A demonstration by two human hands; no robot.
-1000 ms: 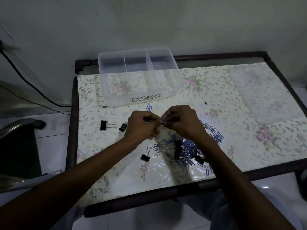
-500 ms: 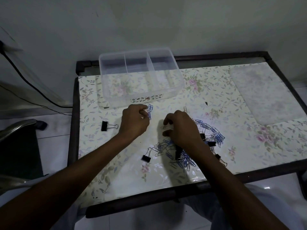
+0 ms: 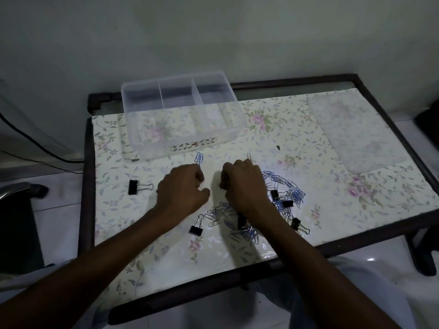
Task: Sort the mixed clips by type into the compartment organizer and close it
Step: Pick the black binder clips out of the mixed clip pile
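Observation:
A clear three-compartment organizer stands open at the back of the table, with nothing visible inside. A mixed pile of blue and silver paper clips and black binder clips lies under and to the right of my right hand. Its fingers curl down onto the table, hiding anything they hold. My left hand has curled fingers just below a small group of blue paper clips. One clip reaches its fingertips, but a pinch is not visible. A single silver clip lies beyond my right knuckles.
The translucent lid lies flat at the table's right rear. Lone binder clips sit at the left, in front of my left wrist and at the pile's near right. A dark frame edges the floral tabletop.
My hands, joined over one clip a second ago, have come apart and dropped to the table. The left went to the blue clips near the organizer, and the right onto the pile's far edge.

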